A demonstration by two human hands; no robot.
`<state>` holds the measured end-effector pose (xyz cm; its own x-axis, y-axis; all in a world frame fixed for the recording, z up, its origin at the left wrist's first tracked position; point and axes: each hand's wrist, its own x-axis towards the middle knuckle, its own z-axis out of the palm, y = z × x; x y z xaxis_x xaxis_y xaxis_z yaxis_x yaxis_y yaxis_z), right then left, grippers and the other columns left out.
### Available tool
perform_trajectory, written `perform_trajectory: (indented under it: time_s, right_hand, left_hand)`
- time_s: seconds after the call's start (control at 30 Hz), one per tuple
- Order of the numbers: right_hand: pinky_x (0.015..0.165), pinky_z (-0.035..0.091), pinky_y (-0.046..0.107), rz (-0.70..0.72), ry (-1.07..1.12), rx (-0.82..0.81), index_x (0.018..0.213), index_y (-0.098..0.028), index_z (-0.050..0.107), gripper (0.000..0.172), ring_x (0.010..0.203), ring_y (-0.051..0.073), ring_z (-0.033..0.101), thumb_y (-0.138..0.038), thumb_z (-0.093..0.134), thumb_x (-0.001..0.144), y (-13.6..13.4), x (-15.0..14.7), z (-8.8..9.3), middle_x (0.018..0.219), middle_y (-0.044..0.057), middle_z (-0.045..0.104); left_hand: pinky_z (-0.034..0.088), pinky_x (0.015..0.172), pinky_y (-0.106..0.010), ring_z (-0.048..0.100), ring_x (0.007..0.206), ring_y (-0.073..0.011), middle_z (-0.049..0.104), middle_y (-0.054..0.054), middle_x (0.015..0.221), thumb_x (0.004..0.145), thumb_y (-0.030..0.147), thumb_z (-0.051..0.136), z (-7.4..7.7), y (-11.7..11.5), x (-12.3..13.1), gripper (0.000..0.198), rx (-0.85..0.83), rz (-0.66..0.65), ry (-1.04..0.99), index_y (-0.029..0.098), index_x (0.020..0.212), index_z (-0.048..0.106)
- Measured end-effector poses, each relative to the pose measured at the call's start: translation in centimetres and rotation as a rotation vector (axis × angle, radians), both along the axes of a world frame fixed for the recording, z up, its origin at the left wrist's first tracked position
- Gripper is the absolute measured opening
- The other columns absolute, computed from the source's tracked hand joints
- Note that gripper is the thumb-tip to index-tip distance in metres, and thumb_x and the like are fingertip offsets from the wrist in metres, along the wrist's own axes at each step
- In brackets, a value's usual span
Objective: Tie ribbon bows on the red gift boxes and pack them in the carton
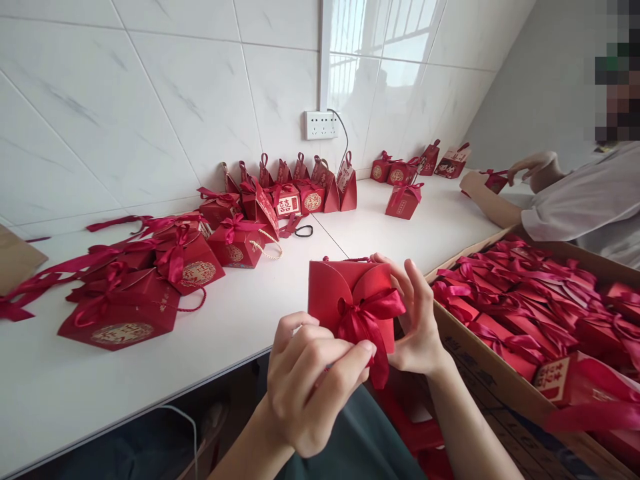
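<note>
A red gift box [324, 287] with a dark red satin bow [367, 317] on its front is held up between my hands, near the table's front edge. My left hand [313, 380] is at the lower left of the box, its fingers closed in a pinch on the ribbon below the bow's knot. Around the right side of the box is my right hand [417, 323], thumb at the lower corner and fingers behind the upper edge, gripping it. Parts of those fingers are hidden by the box.
Several red boxes [187, 263] with ribbons stand on the white table [240, 313], left and along the wall. A cardboard carton [465, 340] full of red boxes is at the right. Beyond it, another person's hands [535, 167] hold a red box. A socket strip [321, 125] is on the wall.
</note>
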<state>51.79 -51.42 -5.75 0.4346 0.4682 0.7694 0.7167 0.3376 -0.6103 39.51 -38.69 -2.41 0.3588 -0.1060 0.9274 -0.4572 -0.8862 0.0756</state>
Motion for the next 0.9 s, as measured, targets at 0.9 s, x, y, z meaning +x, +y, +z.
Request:
perform_trajectory:
  time_s: [0.9]
  right_hand:
    - [0.106, 0.038, 0.048, -0.018, -0.014, 0.002, 0.144, -0.034, 0.02, 0.1, 0.135, 0.029, 0.032, -0.019, 0.079, 0.065, -0.65, 0.16, 0.3, 0.147, 0.008, 0.034]
  left_hand:
    - [0.048, 0.07, -0.036, 0.057, 0.066, -0.0128, 0.062, -0.003, 0.072, 0.077, 0.005, 0.061, 0.28, -0.17, 0.27, 0.015, 0.006, -0.002, 0.011, 0.009, 0.091, 0.062]
